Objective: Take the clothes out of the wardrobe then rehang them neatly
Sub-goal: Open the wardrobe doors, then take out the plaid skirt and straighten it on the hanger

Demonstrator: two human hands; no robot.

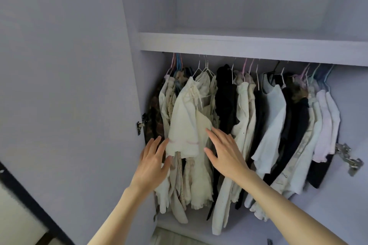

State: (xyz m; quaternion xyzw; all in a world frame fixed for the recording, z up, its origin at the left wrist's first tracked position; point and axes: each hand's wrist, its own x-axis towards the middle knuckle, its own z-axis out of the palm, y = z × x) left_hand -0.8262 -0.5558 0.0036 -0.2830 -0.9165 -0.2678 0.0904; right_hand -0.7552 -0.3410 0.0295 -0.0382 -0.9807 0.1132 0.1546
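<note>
The wardrobe [249, 45] is open, and a row of clothes [249, 117] hangs inside it under a white shelf [239, 44]. The clothes hang on thin hangers [206, 66], some pink, some blue and some white. Most of the clothes are cream or white, and a few dark ones hang in between.

A cream top [189, 121] sticks out in front of the others, toward 9 o'clock in the row. It has a faint pink line near its bottom edge.

The person's left hand [153, 163] reaches up from 7 o'clock. Its fingers are straight and spread, and the fingertips lie at the bottom left edge of the cream top. It holds nothing.

The right hand [225, 153] reaches up from 5 o'clock. Its fingers are straight too, and they rest flat against the right side of the cream top. It holds nothing either. The two hands are apart, with the bottom of the cream top between them.

The open door [65, 85] fills the side at 9 o'clock, with a metal hinge [140, 124] on its edge. Another hinge [348, 158] sits at 3 o'clock, just beside the last white clothes.
</note>
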